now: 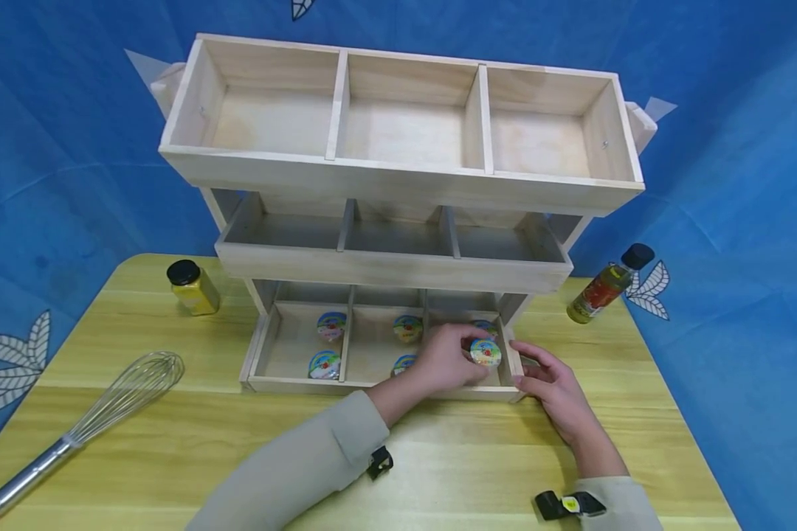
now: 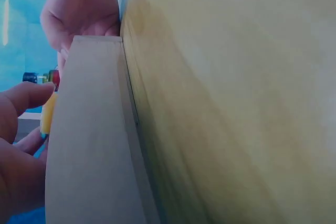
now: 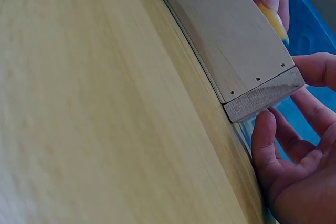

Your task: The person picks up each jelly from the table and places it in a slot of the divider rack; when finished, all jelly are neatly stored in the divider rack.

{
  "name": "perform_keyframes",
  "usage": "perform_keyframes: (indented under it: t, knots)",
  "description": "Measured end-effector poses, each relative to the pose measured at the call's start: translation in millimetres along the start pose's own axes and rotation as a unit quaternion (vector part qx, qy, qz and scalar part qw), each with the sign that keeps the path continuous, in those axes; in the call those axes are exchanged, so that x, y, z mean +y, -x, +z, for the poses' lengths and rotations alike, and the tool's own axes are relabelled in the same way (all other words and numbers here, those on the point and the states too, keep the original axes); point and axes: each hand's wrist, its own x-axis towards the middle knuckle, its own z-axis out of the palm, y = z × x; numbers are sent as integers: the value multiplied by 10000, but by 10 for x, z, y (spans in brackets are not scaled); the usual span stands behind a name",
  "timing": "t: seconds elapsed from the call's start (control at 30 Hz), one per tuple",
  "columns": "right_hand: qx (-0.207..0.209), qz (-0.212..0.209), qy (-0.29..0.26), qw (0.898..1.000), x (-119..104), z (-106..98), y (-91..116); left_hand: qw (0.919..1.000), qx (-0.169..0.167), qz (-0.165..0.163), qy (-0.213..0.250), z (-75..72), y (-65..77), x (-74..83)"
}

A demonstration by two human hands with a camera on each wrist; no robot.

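My left hand (image 1: 446,360) pinches a small jelly cup (image 1: 485,352) with a colourful printed lid between thumb and fingers. It holds the cup over the right compartment of the bottom tier of a wooden rack (image 1: 392,265). Behind it, another lidded cup (image 1: 485,327) is partly covered. Two cups lie in the left compartment, and two show in the middle one, the front one partly hidden by my wrist. At the tier's right end, the fingers of my right hand (image 1: 554,387) touch the outer side wall near the front corner, as the right wrist view confirms.
A yellow jar with a black lid (image 1: 194,287) stands left of the rack, and a dark-capped bottle (image 1: 609,284) stands to its right. A whisk (image 1: 86,431) lies on the left of the wooden table (image 1: 465,472). The rack's upper tiers overhang the bottom one.
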Motion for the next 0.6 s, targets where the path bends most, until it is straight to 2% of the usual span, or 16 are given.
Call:
perform_keyframes:
  t: [0.1,0.23,0.43,0.6]
  knots:
    - [-7,30,32,10000,-2,-5,-2,9986,-67,-2,-516,25,-68,7]
    - [-26,32,21,10000,-5,-12,-7,9950,-327,-2,-939,51,-125,4]
    - [-5,5,-1,10000,0,-20,-8,9841,-766,128,-1596,59,-171,14]
    - [-18,6,-14,10000,19,-22,-9,9775,-1100,95,-1795,48,-183,14]
